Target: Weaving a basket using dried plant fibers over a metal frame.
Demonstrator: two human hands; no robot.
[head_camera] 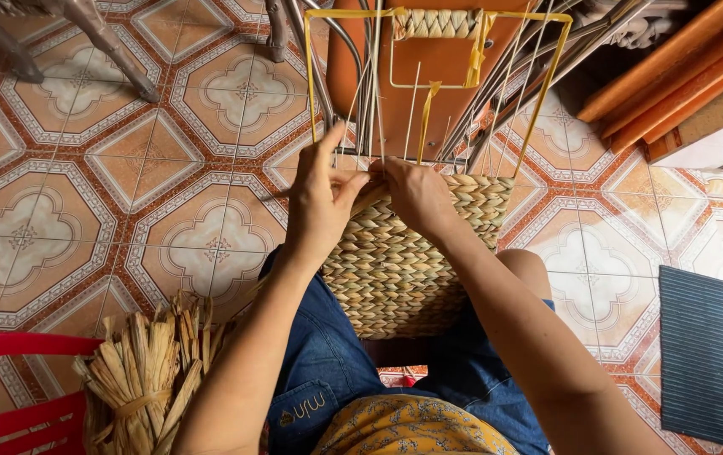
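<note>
A half-woven straw basket (pixel 395 270) rests on my lap, its braided wall reaching up to a frame of thin metal rods (pixel 370 93) with yellow strips (pixel 547 84). My left hand (pixel 319 202) pinches a straw strand at the top left edge of the weave, thumb and fingers closed on it. My right hand (pixel 416 194) presses on the top edge of the weave next to it, fingers curled among the rods. Both hands almost touch.
A bundle of dried straw (pixel 146 371) lies at my left knee beside a red plastic chair (pixel 16 388). A dark ribbed mat (pixel 703 354) lies at the right. Wooden boards (pixel 682 76) lean at the upper right, chair legs (pixel 108 42) at the upper left, on patterned floor tiles.
</note>
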